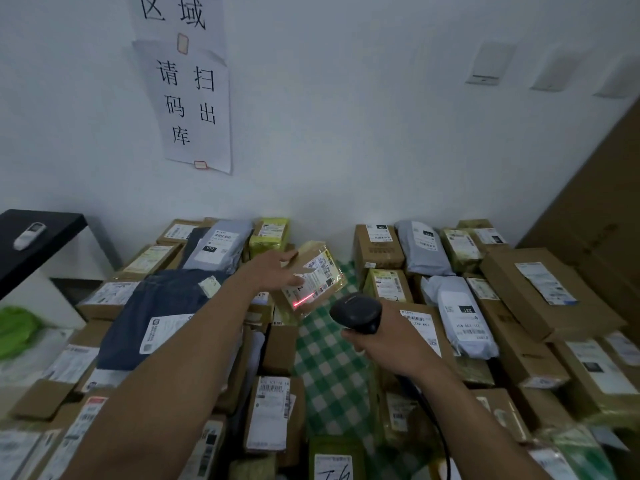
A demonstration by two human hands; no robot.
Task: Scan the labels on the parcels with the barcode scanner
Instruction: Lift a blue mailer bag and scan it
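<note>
My left hand (277, 271) holds a small brown parcel (320, 282) tilted up above the table's middle, thumb on top and fingers on its left side, over part of the white label (318, 275). A red scan line (303, 301) glows across the parcel's lower edge. My right hand (384, 344) grips a black barcode scanner (356, 311) just below and right of the parcel, its head aimed at the label. The scanner's cable (436, 424) trails down toward me.
Cardboard boxes and grey mailer bags (426, 251) with labels fill both sides of a table with a green checked cloth (329, 368). A dark blue bag (156, 317) lies at left. A black side table (45, 233) stands far left. Paper signs (194, 105) hang on the wall.
</note>
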